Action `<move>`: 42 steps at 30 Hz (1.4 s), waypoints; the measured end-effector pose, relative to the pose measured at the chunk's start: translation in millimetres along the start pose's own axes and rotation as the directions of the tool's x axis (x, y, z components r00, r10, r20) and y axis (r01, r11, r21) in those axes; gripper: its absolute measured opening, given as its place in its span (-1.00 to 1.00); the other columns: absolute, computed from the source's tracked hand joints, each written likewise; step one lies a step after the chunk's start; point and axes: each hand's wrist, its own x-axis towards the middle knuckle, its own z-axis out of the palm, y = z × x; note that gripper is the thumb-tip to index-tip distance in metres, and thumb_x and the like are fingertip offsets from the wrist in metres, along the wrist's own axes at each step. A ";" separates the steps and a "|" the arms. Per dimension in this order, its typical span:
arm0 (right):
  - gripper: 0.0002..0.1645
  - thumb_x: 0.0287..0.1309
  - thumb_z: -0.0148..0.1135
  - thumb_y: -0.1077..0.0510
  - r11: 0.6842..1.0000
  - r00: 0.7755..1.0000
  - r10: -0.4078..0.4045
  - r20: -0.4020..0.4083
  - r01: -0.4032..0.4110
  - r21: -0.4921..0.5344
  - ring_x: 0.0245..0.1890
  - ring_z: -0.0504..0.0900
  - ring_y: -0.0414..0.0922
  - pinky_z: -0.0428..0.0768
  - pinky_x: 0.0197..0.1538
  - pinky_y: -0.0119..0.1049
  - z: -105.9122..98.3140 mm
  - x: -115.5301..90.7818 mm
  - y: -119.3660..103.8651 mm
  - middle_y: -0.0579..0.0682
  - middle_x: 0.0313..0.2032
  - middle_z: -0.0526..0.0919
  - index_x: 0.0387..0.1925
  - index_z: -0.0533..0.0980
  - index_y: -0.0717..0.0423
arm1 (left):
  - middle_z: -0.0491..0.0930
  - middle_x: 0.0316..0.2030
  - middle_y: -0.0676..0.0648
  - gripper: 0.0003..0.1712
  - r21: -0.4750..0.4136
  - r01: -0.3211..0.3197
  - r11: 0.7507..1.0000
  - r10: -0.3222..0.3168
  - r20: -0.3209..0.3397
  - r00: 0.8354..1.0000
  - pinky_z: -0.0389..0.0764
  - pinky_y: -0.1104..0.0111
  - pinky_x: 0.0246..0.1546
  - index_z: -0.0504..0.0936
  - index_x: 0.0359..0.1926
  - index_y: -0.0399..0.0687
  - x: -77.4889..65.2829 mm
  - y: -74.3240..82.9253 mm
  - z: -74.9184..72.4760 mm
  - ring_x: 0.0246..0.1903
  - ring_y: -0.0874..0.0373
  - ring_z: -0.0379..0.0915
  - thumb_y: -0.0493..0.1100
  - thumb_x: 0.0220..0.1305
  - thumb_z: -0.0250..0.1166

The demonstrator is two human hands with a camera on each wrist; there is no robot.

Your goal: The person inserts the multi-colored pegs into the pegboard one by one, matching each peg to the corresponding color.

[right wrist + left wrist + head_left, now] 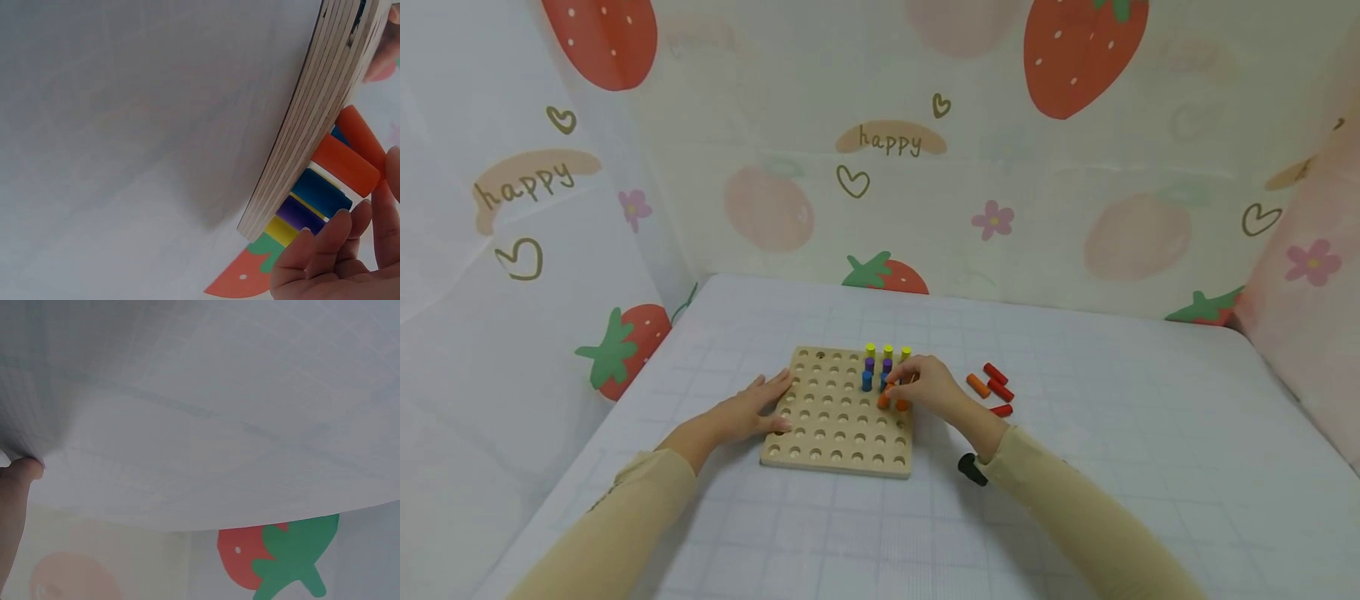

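Left hand (747, 414), fingers extended, touches the board (835, 468); right hand (928, 388) pinches 1 tilted orange peg (884, 399); right of both hands lie 3 red pegs (1000, 390).

From pegboard (838, 470) middle: way open at 6 o'clock over counter (835, 533), between sleeves (632, 504) at 8 and 4; bare holes passable 6 to 7. Left fingers (767, 388) block 9. Upright pegs (867, 381) crowd 1; right fingers (910, 367), tilted orange peg (885, 397) block 2. Loose pegs (977, 385) obstruct 3, black object (972, 469) 4.
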 end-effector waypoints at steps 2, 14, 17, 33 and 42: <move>-0.85 0.09 0.43 0.23 1.000 1.000 0.000 0.003 0.000 -0.001 -0.34 0.41 -0.09 0.38 -0.40 -0.38 0.0 0.2 0.1 0.01 -0.39 0.50 -0.28 0.69 0.19 | -0.20 0.51 -0.24 0.03 0.001 -0.005 1.000 0.005 0.000 1.000 -0.18 -0.30 0.30 -0.08 0.52 -0.22 0.3 0.4 0.1 0.43 -0.38 -0.42 0.17 0.28 0.22; -0.81 0.09 0.42 0.23 0.998 1.000 -0.016 0.012 0.017 -0.056 -0.37 0.41 -0.10 0.39 -0.42 -0.39 -0.1 1.8 -2.3 0.00 -0.41 0.50 -0.22 0.71 0.20 | -0.22 0.51 -0.23 0.02 -0.004 -0.004 1.000 0.004 0.003 1.000 -0.19 -0.32 0.28 -0.08 0.52 -0.20 0.4 -0.9 0.1 0.43 -0.37 -0.44 0.18 0.29 0.22; -0.79 0.10 0.42 0.22 0.999 1.000 -0.016 0.021 0.017 -0.048 -0.38 0.40 -0.11 0.38 -0.43 -0.39 -0.7 1.2 -2.7 0.00 -0.42 0.49 -0.20 0.71 0.20 | -0.21 0.51 -0.24 0.03 0.003 -0.001 1.000 0.001 0.001 1.000 -0.18 -0.32 0.28 -0.08 0.52 -0.20 1.2 -1.8 0.3 0.43 -0.38 -0.43 0.19 0.28 0.22; -0.75 0.14 0.38 0.17 0.999 1.000 0.006 -0.027 -0.005 0.037 -0.35 0.40 -0.09 0.38 -0.40 -0.36 -21.1 -3.9 6.2 0.00 -0.37 0.52 -0.14 0.70 0.18 | -0.21 0.51 -0.23 0.04 0.000 0.012 1.000 -0.012 -0.002 1.000 -0.19 -0.31 0.29 -0.08 0.52 -0.19 0.2 -1.4 1.6 0.44 -0.36 -0.44 0.20 0.27 0.22; -0.70 0.19 0.33 0.18 0.999 0.997 0.038 -0.069 -0.038 0.009 -0.33 0.39 -0.09 0.38 -0.36 -0.35 -51.9 -8.5 17.9 0.03 -0.29 0.52 -0.07 0.66 0.24 | -0.21 0.51 -0.24 0.05 -0.007 0.006 1.000 -0.006 -0.004 1.000 -0.21 -0.30 0.29 -0.09 0.52 -0.21 -1.6 1.3 1.4 0.43 -0.36 -0.44 0.19 0.27 0.22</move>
